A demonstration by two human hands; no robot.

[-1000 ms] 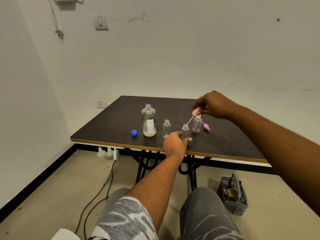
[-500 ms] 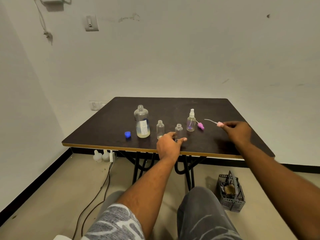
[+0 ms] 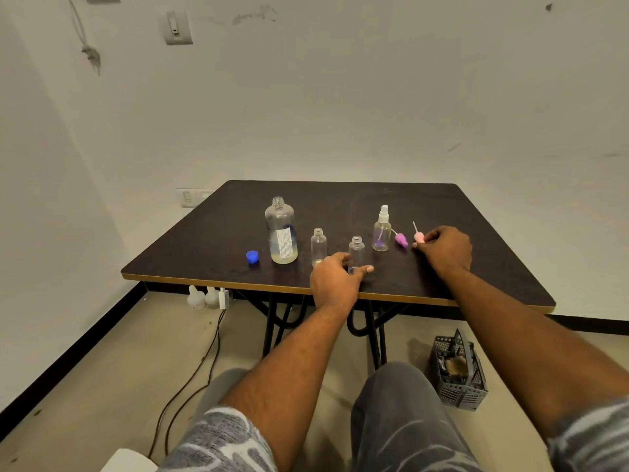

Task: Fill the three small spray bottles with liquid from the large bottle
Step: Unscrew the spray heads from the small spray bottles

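Three small spray bottles stand in a row on the dark table, head view, to the right of the large bottle, which is uncapped, with its blue cap lying just to its left. The left small bottle and the middle small bottle are open-necked and look empty. The right small bottle carries a white spray head and shows a trace of purple at its base. A purple spray head lies just beside it. The left hand clasps the base of the middle bottle. The right hand pinches a pink spray head against the table. By this evidence the pouring is not yet begun, so all three fills appear to remain.
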